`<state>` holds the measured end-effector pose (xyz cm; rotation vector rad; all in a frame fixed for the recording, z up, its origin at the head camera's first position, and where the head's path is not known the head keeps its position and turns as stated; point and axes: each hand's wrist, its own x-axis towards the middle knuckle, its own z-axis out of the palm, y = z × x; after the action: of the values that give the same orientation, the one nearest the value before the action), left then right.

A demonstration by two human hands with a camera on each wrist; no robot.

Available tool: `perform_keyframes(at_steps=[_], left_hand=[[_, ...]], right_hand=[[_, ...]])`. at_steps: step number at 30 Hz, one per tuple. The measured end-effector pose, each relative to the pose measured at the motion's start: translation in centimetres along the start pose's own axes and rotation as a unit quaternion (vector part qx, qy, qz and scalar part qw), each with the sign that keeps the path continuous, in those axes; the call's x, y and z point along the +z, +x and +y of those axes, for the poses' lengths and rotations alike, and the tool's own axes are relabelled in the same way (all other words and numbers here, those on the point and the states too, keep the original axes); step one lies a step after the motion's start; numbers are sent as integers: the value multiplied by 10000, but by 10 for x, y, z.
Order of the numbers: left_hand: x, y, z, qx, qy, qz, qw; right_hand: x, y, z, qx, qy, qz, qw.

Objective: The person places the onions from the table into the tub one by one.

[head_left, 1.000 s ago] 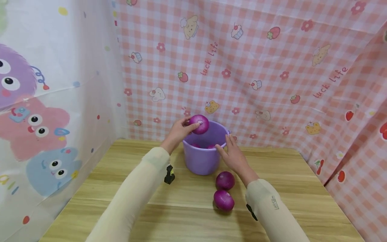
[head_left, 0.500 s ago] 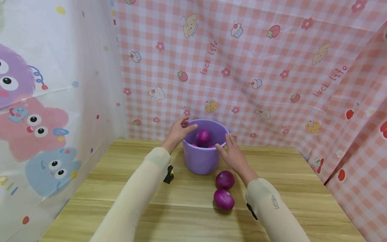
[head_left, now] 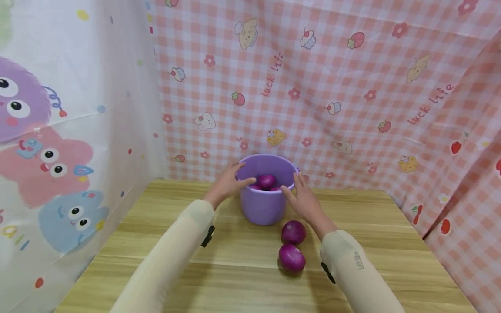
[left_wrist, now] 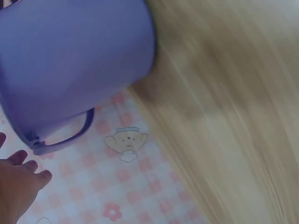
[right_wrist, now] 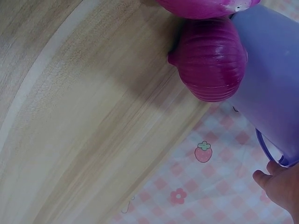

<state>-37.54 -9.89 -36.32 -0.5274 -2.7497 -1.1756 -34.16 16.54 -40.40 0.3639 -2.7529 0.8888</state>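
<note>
A purple bucket (head_left: 263,208) stands at the back of the wooden table, several red onions (head_left: 267,181) inside it. My left hand (head_left: 227,184) is at its left rim, thumb and fingers spread and holding nothing. In the left wrist view those fingertips (left_wrist: 44,177) are beside the bucket's handle joint. On the other side, my right hand (head_left: 307,204) rests against the right rim with fairly straight fingers, the thumb toward the front. Two more red onions, a rear one (head_left: 293,232) and a front one (head_left: 292,258), lie on the table in front of the bucket, close together.
The wooden table (head_left: 219,278) ends at a pink checked cloth (head_left: 352,78) just behind the bucket. A white cartoon-print cloth (head_left: 117,108) hangs at the left. The bucket's purple handle (left_wrist: 74,137) hangs down behind it.
My left hand has let go of an onion, which dropped into the bucket and settled lower among the others. That hand then came down to the left rim; the right hand stayed put.
</note>
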Motion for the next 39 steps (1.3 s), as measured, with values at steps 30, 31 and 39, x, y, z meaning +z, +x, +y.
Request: perform_keyframes(at_steps=[30,31,39], left_hand=[[9,-18,-6,-39,1183,-526,9916],[10,-18,-6,-46,1169,-525,9917],[12,-18,-4,-109,956,-582,9937]], right_hand=[[13,-64,65,-526,539,-928,9928],[14,-66,67,-464,595,-981,9923],[23,-73,72,-142,909,-1229,9881]])
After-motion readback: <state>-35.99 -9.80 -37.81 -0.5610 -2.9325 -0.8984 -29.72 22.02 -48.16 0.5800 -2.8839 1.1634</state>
